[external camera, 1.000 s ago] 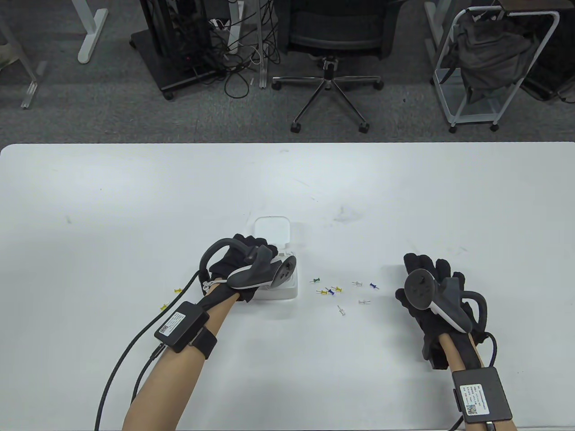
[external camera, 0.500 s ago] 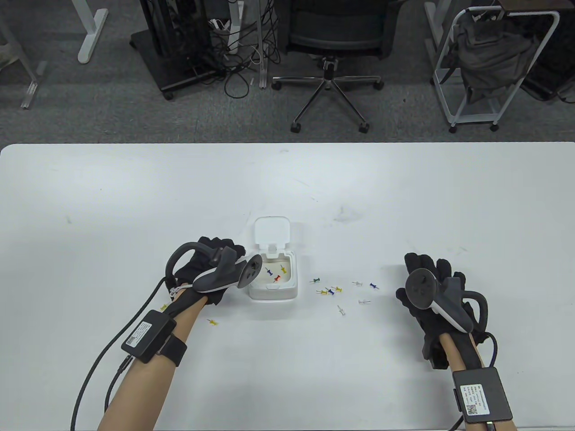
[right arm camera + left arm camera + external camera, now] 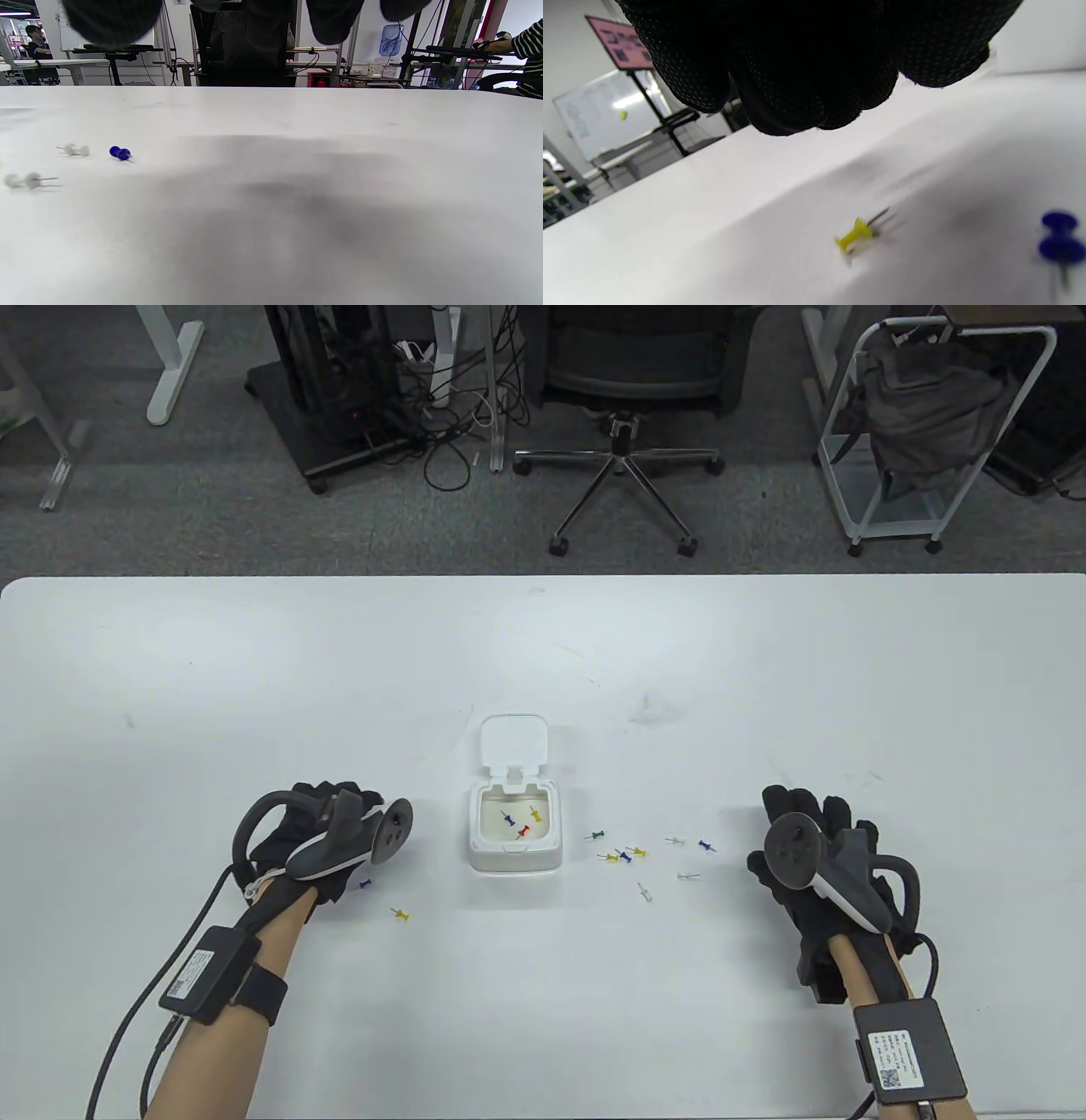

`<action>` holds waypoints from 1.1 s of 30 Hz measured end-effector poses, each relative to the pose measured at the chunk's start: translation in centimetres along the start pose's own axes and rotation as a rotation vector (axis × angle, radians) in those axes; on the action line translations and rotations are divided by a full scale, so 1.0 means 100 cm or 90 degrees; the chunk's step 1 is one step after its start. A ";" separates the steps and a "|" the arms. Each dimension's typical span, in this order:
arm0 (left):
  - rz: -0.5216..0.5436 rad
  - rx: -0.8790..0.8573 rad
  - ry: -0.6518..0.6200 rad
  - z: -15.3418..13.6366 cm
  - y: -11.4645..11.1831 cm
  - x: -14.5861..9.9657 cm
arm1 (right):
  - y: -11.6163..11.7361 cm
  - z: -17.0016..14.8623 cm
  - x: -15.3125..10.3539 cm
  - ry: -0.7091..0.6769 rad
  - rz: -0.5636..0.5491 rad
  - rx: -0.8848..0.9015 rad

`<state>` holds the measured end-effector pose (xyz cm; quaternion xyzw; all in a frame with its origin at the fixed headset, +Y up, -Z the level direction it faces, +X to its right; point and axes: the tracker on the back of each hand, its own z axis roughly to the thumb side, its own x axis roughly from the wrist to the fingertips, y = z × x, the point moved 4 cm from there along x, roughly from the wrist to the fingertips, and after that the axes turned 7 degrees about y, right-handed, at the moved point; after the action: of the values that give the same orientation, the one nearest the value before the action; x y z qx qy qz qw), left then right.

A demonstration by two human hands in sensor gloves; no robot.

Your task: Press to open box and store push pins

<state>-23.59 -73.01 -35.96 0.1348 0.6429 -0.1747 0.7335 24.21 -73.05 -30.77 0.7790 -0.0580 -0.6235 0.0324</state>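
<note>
The white box stands mid-table with its lid flipped up at the back. A blue, a yellow and a red push pin lie inside. My left hand hovers left of the box, fingers bunched and holding nothing, just above a yellow pin and a blue pin. That blue pin and another yellow pin lie by the hand. My right hand rests flat on the table, right of several scattered pins, fingers spread.
The scattered pins include a green one, a blue one and white ones; the blue one and white ones show in the right wrist view. An office chair stands beyond the table's far edge.
My left hand has drawn back from over the box to the left and toward the front, uncovering the open box with the pins inside. The right hand has not moved.
</note>
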 end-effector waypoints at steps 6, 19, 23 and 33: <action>-0.041 0.014 0.008 -0.011 -0.027 -0.005 | 0.000 0.000 0.000 0.001 0.000 -0.001; -0.037 0.016 0.026 -0.013 -0.043 -0.005 | 0.001 0.000 0.000 0.002 0.003 -0.001; -0.017 0.031 0.022 -0.009 -0.041 -0.005 | 0.000 0.000 0.000 0.001 0.000 -0.002; -0.029 0.048 0.013 0.000 -0.044 -0.001 | 0.001 0.000 0.000 0.000 0.001 -0.003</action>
<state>-25.54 -77.00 -35.70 0.1498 0.6459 -0.2140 0.7174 24.19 -73.12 -30.79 0.7790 -0.0569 -0.6235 0.0346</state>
